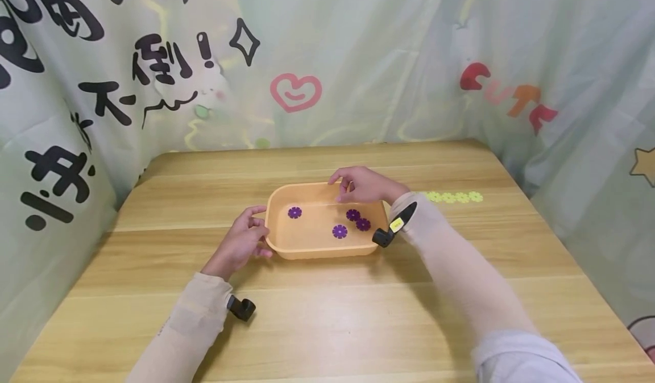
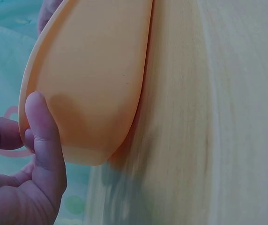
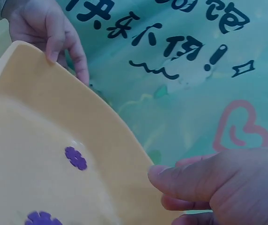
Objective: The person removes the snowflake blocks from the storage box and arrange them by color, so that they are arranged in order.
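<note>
A shallow orange tray (image 1: pixel 312 251) sits mid-table with several purple snowflake discs (image 1: pixel 340 231) inside. My left hand (image 1: pixel 240 241) grips its left end, the thumb (image 2: pixel 42 136) on one side of the wall and fingers on the other. At the far rim, my right hand (image 1: pixel 365 184) pinches the edge between thumb and bent fingers. Two purple discs (image 3: pixel 75 158) appear in the right wrist view, the lower one cut off by the frame. The left wrist view looks along the tray's plain wall (image 2: pixel 96 93).
Several yellow snowflake discs (image 1: pixel 455 197) lie in a row on the wooden table (image 1: pixel 317 315), right of the tray and partly behind my right forearm. A printed curtain (image 1: pixel 358 59) hangs around the table's back and sides.
</note>
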{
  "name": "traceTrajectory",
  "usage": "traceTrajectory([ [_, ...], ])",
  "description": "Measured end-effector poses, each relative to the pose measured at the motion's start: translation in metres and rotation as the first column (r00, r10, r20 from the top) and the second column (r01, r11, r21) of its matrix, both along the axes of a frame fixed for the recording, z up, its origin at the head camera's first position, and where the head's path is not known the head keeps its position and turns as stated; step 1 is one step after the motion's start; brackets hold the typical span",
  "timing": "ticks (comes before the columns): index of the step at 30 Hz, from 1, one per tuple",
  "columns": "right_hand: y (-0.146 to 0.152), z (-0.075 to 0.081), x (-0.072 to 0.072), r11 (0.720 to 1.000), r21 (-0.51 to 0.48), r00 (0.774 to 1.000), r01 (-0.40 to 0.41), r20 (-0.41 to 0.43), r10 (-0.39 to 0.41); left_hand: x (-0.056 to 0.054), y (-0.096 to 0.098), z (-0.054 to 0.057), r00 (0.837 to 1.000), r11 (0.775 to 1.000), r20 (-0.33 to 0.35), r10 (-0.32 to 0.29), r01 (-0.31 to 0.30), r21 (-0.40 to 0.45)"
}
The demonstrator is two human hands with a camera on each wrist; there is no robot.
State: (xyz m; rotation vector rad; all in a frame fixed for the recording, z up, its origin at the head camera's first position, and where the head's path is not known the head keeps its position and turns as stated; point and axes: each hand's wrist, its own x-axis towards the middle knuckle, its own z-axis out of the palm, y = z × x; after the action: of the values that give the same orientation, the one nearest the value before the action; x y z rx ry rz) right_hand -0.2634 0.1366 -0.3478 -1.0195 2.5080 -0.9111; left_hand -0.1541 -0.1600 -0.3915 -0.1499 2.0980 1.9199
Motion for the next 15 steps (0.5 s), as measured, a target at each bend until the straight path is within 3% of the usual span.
traceTrajectory([
  [15, -0.049, -0.022, -0.012, 0.997, 0.039, 0.991, -0.059, 0.126, 0.054, 0.000, -0.002, -0.001, 1.000, 1.000, -0.016, -0.003, 0.003, 0.019],
])
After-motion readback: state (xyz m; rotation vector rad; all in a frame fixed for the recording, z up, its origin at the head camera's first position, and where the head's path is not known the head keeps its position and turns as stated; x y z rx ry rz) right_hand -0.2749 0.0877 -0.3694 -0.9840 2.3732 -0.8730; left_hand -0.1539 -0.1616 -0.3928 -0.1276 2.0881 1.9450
